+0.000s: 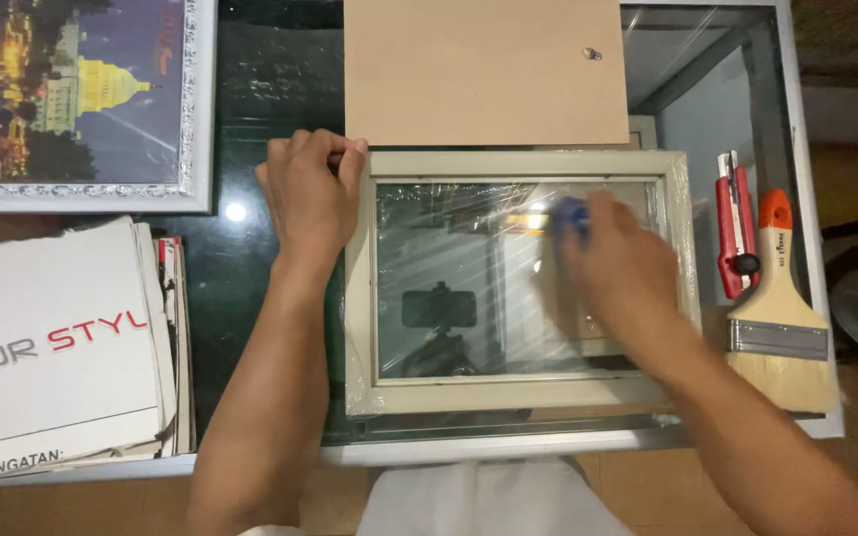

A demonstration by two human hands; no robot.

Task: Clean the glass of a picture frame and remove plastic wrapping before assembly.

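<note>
- Centrally, near the front edge of the glass tabletop, a pale picture frame is laid flat, its glass pane wrapped in clear film.
- The frame's upper left corner is gripped by the left hand, the fingers curled over the moulding.
- A small blue object is pressed on the pane by the right hand; the hand is blurred, the fingers seem closed on it, and what the object is cannot be told.
- A plain brown backing board with a small metal clip is placed at the rear edge, touching the frame's top.
- By the right edge, a red utility knife and a wide paintbrush with an orange handle are laid side by side.
- A framed night-time city picture with a silver ornate border is set at the rear left corner.
- At the front left corner, white cardboard packages with grey and red lettering are stacked flat.
</note>
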